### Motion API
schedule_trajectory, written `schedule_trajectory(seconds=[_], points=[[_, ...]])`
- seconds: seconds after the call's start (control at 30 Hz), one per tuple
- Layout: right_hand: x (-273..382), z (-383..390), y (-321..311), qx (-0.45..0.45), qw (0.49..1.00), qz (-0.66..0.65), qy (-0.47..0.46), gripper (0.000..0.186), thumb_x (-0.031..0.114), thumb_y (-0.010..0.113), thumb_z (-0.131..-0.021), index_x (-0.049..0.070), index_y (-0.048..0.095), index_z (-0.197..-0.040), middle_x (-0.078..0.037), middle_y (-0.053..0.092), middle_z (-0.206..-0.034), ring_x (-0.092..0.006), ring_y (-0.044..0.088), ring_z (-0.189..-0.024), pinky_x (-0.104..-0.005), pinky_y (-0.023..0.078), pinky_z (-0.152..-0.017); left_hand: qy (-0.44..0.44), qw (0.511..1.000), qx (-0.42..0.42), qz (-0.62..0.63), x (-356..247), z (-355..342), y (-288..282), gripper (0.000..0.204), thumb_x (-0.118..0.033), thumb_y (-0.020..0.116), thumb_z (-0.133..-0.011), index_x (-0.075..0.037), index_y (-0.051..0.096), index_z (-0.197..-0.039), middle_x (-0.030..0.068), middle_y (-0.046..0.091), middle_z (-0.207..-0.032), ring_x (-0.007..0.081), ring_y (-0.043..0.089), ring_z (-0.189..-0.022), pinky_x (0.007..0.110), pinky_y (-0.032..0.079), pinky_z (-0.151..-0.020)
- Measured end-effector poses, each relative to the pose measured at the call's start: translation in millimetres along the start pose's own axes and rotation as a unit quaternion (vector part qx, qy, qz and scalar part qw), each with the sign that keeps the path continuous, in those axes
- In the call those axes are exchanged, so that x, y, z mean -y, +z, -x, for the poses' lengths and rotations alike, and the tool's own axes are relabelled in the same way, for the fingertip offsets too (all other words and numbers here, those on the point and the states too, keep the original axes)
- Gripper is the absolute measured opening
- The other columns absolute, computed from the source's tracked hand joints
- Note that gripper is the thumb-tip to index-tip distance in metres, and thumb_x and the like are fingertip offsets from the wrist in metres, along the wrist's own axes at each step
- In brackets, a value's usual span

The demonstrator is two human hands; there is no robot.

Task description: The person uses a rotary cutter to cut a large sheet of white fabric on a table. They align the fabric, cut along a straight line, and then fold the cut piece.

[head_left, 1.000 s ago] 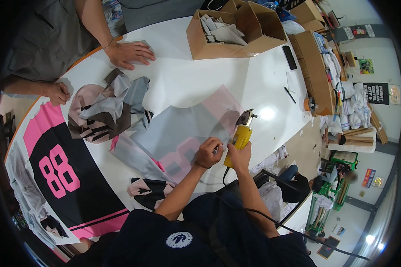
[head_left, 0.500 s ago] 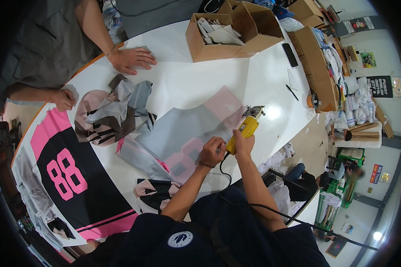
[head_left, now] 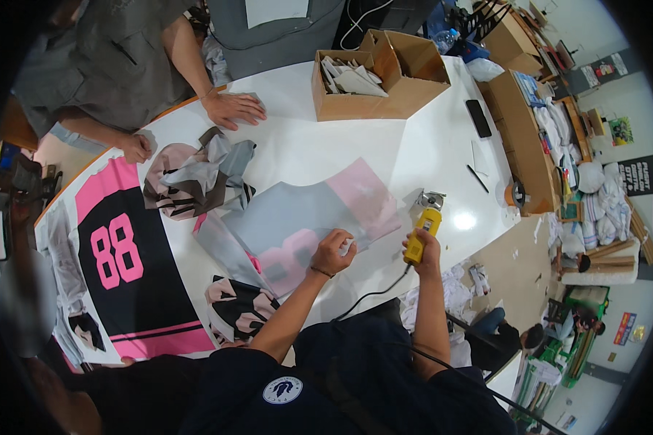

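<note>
A grey and pink fabric panel (head_left: pixel 297 217) lies flat on the white table (head_left: pixel 305 138). My left hand (head_left: pixel 332 251) presses on its near edge, fingers bent on the cloth. My right hand (head_left: pixel 422 248) grips a yellow handheld rotary cutter (head_left: pixel 424 223), whose round blade head sits just right of the panel's right edge. A black cord runs from the cutter down toward my body.
A pile of grey, pink and black fabric scraps (head_left: pixel 196 174) lies beyond the panel. A printed pink and black jersey sheet (head_left: pixel 120 268) covers the table's left. An open cardboard box (head_left: pixel 374 80) stands at the far side. Another person's hands (head_left: pixel 232 109) rest on the table's far edge.
My right hand has carried the cutter rightward, off the panel's edge. My left hand has stayed on the cloth. The other person's hands have hardly moved.
</note>
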State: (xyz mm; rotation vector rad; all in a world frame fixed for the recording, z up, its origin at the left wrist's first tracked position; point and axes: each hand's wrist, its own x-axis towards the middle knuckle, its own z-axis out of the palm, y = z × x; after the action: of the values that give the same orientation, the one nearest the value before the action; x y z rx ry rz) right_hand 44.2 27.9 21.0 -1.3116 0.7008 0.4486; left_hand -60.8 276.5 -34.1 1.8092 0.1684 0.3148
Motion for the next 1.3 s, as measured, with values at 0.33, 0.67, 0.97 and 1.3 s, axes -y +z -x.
schedule_trajectory(seconds=[0.33, 0.67, 0.97, 1.3], points=[[88, -58, -103, 0.121, 0.952, 0.277, -0.041, 0.038, 0.016, 0.070, -0.083, 0.002, 0.056, -0.115, -0.010, 0.064, -0.082, -0.0255, 0.065, -0.056, -0.0380, 0.056, -0.046, 0.103, 0.903, 0.088, -0.407, -3, -6, 120, 0.046, -0.009, 0.055, -0.087, -0.001, 0.056, -0.132, 0.0163, 0.055, -0.131, 0.0319, 0.051, -0.122, 0.041, 0.045, -0.100], [154, -166, -123, 0.152, 0.844, 0.409, -0.312, 0.053, 0.011, 0.077, -0.082, -0.005, 0.059, -0.130, -0.009, 0.070, -0.101, -0.0144, 0.066, -0.083, -0.0292, 0.054, -0.075, -0.109, 0.964, 0.134, -0.201, -64, 88, 91, 0.020, -0.015, 0.062, -0.084, -0.005, 0.069, -0.099, 0.0159, 0.064, -0.098, 0.0353, 0.061, -0.095, 0.044, 0.051, -0.087], [181, -203, -68, 0.163, 0.740, 0.491, -0.431, 0.054, 0.012, 0.077, -0.081, 0.001, 0.059, -0.130, -0.017, 0.070, -0.106, -0.0310, 0.068, -0.093, -0.0380, 0.053, -0.084, -0.528, 0.771, 0.023, -0.355, -66, 314, 82, 0.028, -0.030, 0.065, -0.082, -0.004, 0.076, -0.088, 0.0234, 0.071, -0.094, 0.0399, 0.067, -0.093, 0.049, 0.053, -0.085], [157, -124, -36, 0.187, 0.720, 0.459, -0.485, 0.025, 0.007, 0.073, -0.088, 0.004, 0.068, -0.112, -0.008, 0.066, -0.081, -0.0136, 0.061, -0.071, -0.0280, 0.048, -0.065, -0.768, 0.605, 0.086, 0.194, -88, 388, 136, 0.035, -0.029, 0.065, -0.085, -0.005, 0.074, -0.109, 0.0144, 0.074, -0.111, 0.0296, 0.072, -0.099, 0.044, 0.058, -0.078]])
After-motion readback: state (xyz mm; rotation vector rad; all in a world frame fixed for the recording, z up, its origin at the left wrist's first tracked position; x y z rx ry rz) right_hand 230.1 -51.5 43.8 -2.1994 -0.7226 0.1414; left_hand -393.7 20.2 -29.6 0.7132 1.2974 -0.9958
